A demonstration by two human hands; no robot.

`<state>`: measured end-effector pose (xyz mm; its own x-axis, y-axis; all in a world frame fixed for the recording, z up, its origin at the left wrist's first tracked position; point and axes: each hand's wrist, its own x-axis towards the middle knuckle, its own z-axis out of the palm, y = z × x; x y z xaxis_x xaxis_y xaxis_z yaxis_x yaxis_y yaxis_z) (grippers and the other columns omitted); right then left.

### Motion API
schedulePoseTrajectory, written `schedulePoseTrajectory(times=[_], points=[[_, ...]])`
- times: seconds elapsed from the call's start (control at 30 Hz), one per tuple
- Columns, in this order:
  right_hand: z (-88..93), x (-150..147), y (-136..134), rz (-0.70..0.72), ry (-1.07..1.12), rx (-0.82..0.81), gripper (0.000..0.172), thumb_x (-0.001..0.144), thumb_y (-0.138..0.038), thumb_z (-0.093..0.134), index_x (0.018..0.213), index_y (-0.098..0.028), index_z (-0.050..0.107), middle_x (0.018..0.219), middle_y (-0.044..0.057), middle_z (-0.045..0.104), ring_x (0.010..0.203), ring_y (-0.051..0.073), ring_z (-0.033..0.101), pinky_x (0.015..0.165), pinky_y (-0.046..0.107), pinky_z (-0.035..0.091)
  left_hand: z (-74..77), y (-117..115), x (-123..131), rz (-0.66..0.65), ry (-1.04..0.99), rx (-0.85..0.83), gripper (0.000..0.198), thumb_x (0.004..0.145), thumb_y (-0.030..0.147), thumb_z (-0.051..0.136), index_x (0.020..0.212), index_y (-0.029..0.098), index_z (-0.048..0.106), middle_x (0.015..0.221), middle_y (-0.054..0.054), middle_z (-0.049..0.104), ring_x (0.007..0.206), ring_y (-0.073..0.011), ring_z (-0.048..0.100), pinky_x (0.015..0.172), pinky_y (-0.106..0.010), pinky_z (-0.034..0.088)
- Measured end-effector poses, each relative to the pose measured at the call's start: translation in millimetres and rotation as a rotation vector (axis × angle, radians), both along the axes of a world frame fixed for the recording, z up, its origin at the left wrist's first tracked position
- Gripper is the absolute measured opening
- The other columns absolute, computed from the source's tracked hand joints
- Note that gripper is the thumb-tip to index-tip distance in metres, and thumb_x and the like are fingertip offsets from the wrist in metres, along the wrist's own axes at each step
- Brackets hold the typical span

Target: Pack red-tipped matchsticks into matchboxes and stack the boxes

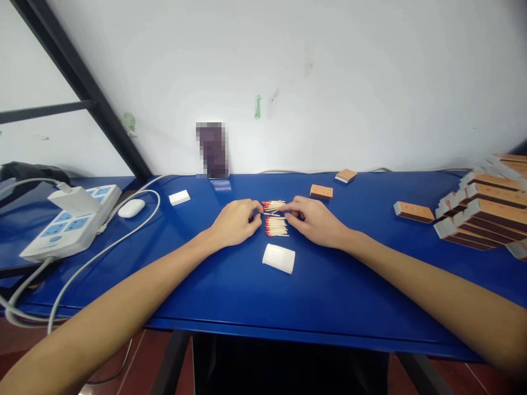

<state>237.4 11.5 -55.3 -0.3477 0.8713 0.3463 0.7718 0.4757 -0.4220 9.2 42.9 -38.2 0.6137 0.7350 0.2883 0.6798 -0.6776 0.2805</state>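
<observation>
Two groups of red-headed matches lie on the blue table, a neat lower group [277, 226] and a looser upper group [272, 206], with a few stray sticks between them. My left hand [236, 222] rests at the red-headed ends, its thumb and index finger apart with a gap between them. From the other side, my right hand [315, 220] reaches in, its index finger stretched out to the sticks of the upper group and its thumb apart near the lower one. A white piece like a matchbox tray [279, 258] lies just in front of the matches.
Stacked matchboxes [489, 211] fill the right side, with a single matchbox [414, 212] beside them. Two more, a nearer matchbox [321, 192] and a farther matchbox [346, 175], lie behind my right hand. Left are a power strip [69, 225], cables, a white case [132, 208] and a white box [179, 197].
</observation>
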Motion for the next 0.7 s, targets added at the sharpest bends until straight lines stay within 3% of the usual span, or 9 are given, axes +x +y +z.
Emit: schedulePoseTrajectory(times=[0.7], points=[[0.7, 0.2, -0.4, 0.070, -0.079, 0.019, 0.035, 0.096, -0.022, 0.042, 0.118, -0.019, 0.069, 0.085, 0.006, 0.058, 0.074, 0.019, 0.054, 0.068, 0.033, 0.041, 0.9, 0.4, 0.2, -0.101, 0.008, 0.003, 0.020, 0.085, 0.015, 0.055, 0.097, 0.016, 0.070, 0.070, 0.000, 0.060, 0.065, -0.0144, 0.054, 0.065, -0.029, 0.042]])
